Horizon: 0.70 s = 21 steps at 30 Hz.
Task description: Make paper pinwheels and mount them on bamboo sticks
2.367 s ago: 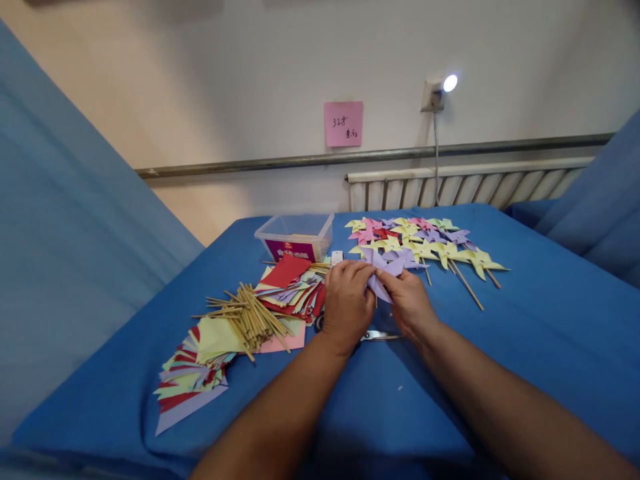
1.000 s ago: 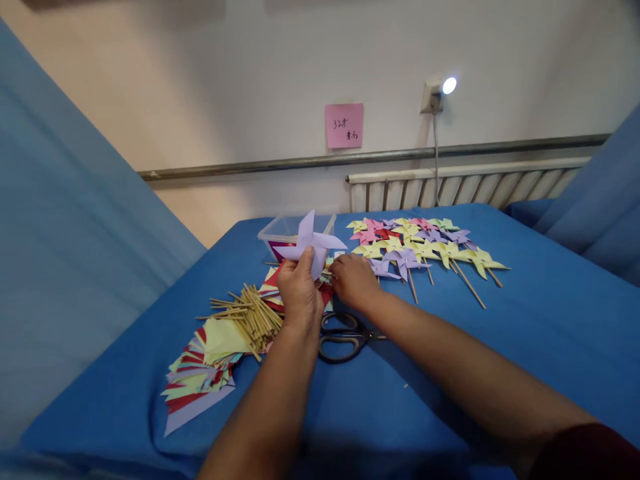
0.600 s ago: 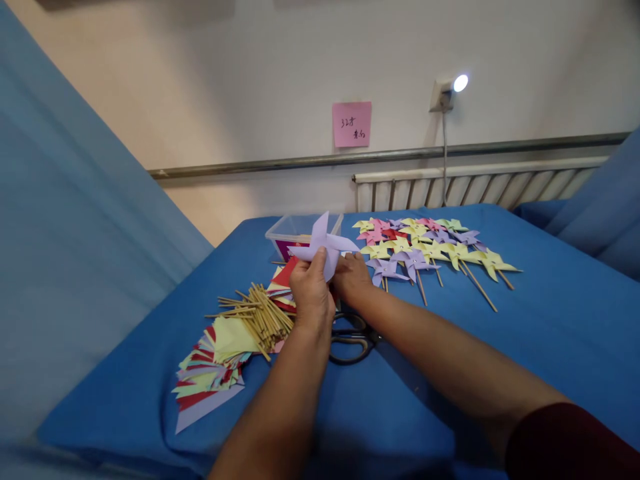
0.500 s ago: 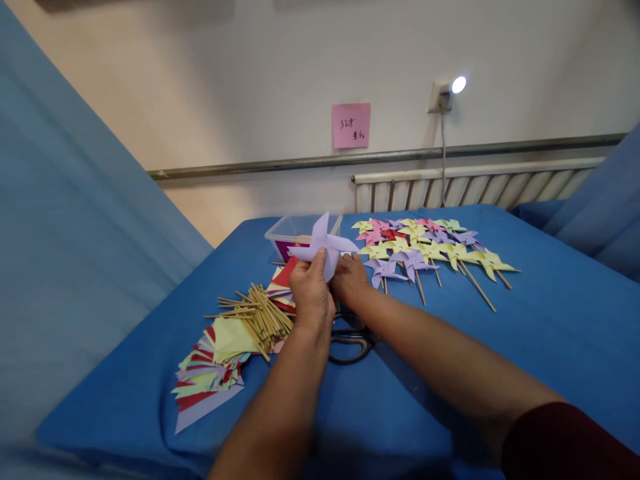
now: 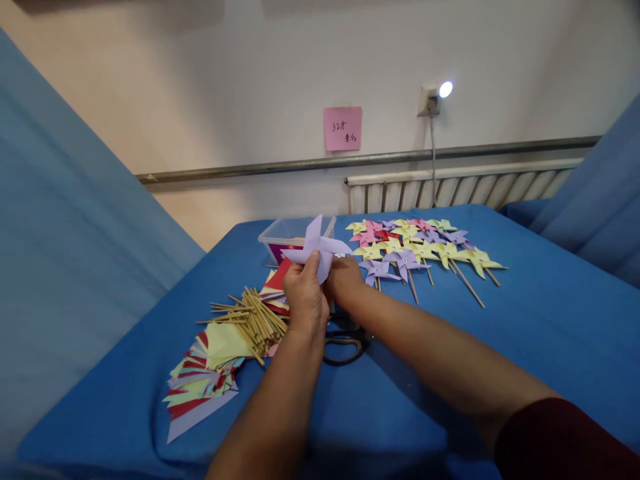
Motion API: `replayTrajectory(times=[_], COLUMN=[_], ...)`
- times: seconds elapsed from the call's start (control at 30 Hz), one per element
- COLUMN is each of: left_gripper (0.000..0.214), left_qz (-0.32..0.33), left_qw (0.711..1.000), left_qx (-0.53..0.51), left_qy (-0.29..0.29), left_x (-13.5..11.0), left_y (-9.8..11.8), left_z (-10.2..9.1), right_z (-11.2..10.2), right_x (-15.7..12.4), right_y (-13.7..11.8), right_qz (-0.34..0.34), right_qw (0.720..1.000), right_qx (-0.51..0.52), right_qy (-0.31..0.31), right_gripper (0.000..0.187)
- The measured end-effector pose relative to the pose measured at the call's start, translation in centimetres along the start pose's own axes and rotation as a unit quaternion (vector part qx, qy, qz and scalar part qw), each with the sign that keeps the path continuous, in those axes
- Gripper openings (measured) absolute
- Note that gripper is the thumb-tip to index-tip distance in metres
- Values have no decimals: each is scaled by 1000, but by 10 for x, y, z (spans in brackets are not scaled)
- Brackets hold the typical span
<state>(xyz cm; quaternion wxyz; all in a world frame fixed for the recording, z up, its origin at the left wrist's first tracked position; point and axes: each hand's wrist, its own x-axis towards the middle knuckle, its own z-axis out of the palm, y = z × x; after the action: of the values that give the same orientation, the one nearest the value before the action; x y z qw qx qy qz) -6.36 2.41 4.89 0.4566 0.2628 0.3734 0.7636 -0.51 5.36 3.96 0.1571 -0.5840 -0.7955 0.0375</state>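
Observation:
My left hand [image 5: 303, 297] is closed on a folded lilac paper pinwheel [image 5: 317, 247] and holds it up above the blue table [image 5: 540, 333]. My right hand [image 5: 344, 279] is closed right beside it, its fingers pressed at the pinwheel's lower edge; what they pinch is hidden. Black scissors [image 5: 345, 345] lie on the table just under both wrists. A bundle of wooden sticks [image 5: 250, 319] lies to the left of my left hand.
Finished pinwheels on sticks [image 5: 425, 250] lie in rows at the back right. Cut coloured paper squares [image 5: 200, 380] fan out at the front left, more paper [image 5: 277, 287] by the sticks. A clear plastic box [image 5: 290, 237] stands behind my hands. A radiator [image 5: 450, 190] and wall lie beyond.
Both hands moved left from the pinwheel rows, uncovering the scissors. The left hand lifted the lilac pinwheel upright, and the right hand came in against it.

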Motion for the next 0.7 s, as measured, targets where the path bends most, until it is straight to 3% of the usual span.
replayTrajectory(times=[0.17,0.33,0.5,0.7], left_gripper=[27,31,31,27], left_qz=[33,20,-27,-87], left_qw=[999,1000,999,993], left_qx=[14,10,28,49], left_qy=[13,14,-21,-58], left_x=[1,3,1,-12], left_y=[1,-4,-14,-17], left_z=[1,0,-2,3], right_z=[-17,-18,-1,1], right_x=[-35,-71,-95,-97], right_y=[30,74,99,96], right_qz=[30,92,124,163], right_qw=[998,968,890,770], right_qx=[-11,162,405,594], right_qy=[50,167,166,166], right_gripper=[28,23,22,25])
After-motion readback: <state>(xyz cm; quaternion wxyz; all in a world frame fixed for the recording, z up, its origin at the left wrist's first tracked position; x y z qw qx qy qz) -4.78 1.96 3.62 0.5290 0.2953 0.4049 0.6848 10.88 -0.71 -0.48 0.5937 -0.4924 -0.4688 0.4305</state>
